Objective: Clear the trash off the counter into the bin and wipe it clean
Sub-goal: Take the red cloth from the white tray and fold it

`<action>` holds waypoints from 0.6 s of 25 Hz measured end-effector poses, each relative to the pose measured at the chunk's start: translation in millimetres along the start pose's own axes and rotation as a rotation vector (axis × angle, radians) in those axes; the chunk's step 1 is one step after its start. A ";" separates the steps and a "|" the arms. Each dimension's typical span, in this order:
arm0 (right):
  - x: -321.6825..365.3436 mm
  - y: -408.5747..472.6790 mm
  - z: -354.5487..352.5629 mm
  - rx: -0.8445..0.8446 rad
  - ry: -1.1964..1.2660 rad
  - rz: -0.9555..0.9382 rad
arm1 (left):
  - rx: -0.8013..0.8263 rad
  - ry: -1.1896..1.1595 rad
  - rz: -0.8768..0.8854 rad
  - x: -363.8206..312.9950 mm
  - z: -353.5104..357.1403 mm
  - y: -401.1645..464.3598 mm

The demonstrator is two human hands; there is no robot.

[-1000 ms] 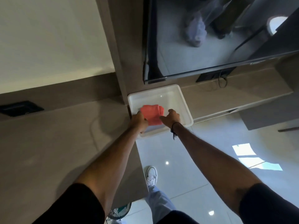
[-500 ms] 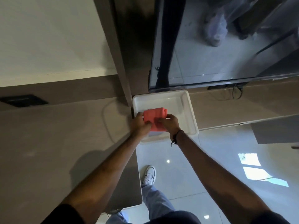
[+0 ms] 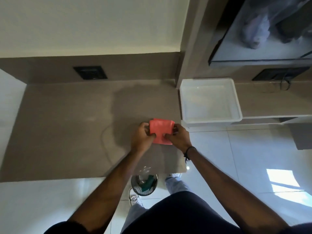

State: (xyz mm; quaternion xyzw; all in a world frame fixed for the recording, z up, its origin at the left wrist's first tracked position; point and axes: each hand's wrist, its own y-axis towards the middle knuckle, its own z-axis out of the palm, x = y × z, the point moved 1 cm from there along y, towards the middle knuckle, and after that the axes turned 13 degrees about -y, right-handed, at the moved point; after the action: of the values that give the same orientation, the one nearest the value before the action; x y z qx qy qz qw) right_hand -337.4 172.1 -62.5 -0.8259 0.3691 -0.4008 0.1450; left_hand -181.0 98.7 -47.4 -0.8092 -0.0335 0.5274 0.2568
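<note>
Holding the folded red cloth (image 3: 161,130) pinched in the grip of both our left hand (image 3: 141,137) and right hand (image 3: 179,138) just above the bare tabletop (image 3: 67,125), we judge the trash already binned (image 3: 144,184) and the wiping yet to start.

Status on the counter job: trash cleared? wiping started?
Trash looks done: no litter shows on the counter, and the bin on the floor below its edge holds something green. In hand: left hand and right hand both grip the folded red cloth over the counter's right end, beside the white tub. Left: the wiping itself; no wet streaks visible.
</note>
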 end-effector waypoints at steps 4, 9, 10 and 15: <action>-5.6 -59.5 23.6 -0.298 -0.041 0.018 | -0.022 0.162 0.139 25.7 -34.9 -39.5; -15.5 -145.1 71.0 -0.479 -0.003 -0.027 | 0.032 0.060 0.298 71.8 -74.2 -107.7; -20.0 -159.5 83.4 -0.477 0.007 -0.041 | 0.063 0.041 0.284 85.9 -79.4 -121.0; -72.3 -197.2 158.1 -0.275 0.057 0.067 | 0.092 0.103 0.207 175.0 -85.1 -164.4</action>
State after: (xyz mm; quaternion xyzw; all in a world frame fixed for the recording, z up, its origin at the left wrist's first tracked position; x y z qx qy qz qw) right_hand -147.9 350.8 -97.7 -0.8134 0.4521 -0.3645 0.0332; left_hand 6.0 265.6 -93.1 -0.8216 0.0877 0.5098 0.2393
